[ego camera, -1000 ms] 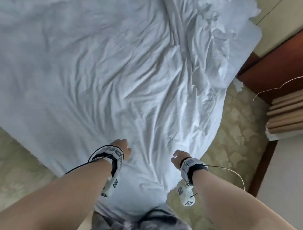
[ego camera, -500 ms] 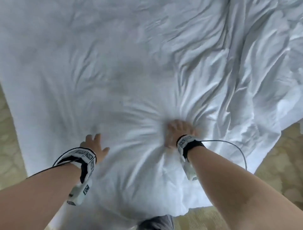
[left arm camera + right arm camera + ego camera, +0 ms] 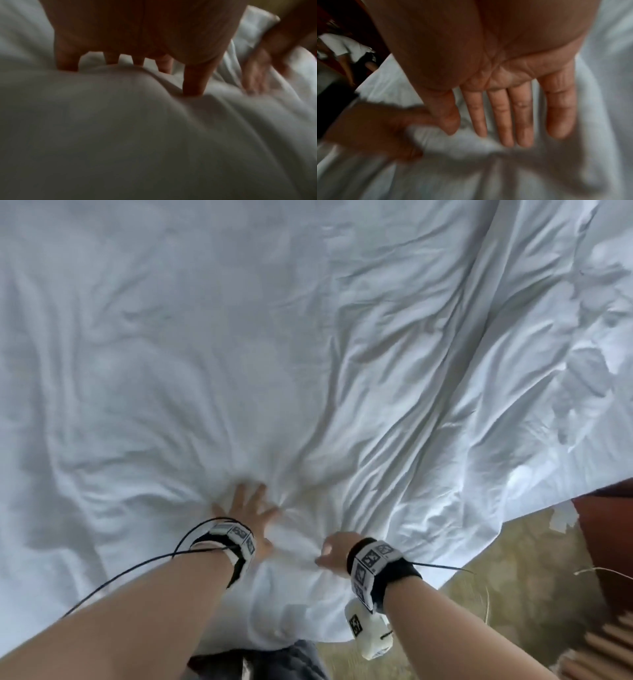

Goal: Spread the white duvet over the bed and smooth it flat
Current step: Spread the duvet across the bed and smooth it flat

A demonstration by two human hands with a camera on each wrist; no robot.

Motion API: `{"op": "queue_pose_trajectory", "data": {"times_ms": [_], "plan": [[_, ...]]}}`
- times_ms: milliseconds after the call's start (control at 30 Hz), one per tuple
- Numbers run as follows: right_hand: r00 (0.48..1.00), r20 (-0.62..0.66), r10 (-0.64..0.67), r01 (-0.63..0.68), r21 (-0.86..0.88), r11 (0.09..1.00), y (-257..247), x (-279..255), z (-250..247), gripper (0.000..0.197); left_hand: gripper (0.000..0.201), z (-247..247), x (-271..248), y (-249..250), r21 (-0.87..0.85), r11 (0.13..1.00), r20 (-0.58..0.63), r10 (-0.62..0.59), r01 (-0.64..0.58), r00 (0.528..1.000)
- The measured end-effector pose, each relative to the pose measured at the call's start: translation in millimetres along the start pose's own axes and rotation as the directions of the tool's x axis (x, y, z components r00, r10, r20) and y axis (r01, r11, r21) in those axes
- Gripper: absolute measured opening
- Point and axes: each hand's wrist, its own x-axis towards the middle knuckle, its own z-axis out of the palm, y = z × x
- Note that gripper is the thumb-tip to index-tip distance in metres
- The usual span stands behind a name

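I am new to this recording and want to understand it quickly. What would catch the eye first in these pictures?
First, the wrinkled white duvet, which fills almost the whole head view, with creases running toward the near edge. Next, the left hand, pressed flat on the duvet with fingers spread, and the right hand just beside it, its fingers straight in the right wrist view. At the lower right, patterned carpet shows past the duvet's edge.

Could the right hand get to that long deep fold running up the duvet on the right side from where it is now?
Probably yes. The right hand rests open on the duvet, and nothing lies between it and the long fold; only bare fabric. The farther stretch might need a lean.
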Motion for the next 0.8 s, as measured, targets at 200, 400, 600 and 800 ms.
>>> {"op": "queue_pose_trajectory", "data": {"times_ms": [200, 400, 600, 800], "plan": [[0.952, -0.306, -0.012, 0.041, 0.088, 0.995, -12.1, -0.4, -62.7, 0.044, 0.022, -10.9, -21.7, 23.6, -0.127, 0.991, 0.1, 0.06, -0.047, 0.993], [0.952, -0.305, -0.032, -0.08, -0.348, 0.934, 79.3, 21.8, -101.6, 0.056, 0.047, -90.7, 1.2, 63.5, -0.371, 0.929, -0.141, -0.036, -0.019, 0.989], [0.945, -0.327, -0.024, -0.086, -0.316, 0.945, 253.4, 31.5, -111.7, 0.071, 0.07, -127.8, 67.9, 181.6, -0.484, 0.875, -0.295, -0.188, 0.023, 0.937], [0.888, -0.433, -0.157, 0.022, -0.301, 0.953, 341.6, -6.5, -191.1, 0.032, 0.075, -105.2, 86.6, 363.7, -0.511, 0.859, -0.1, -0.031, -0.025, 0.994]]}}
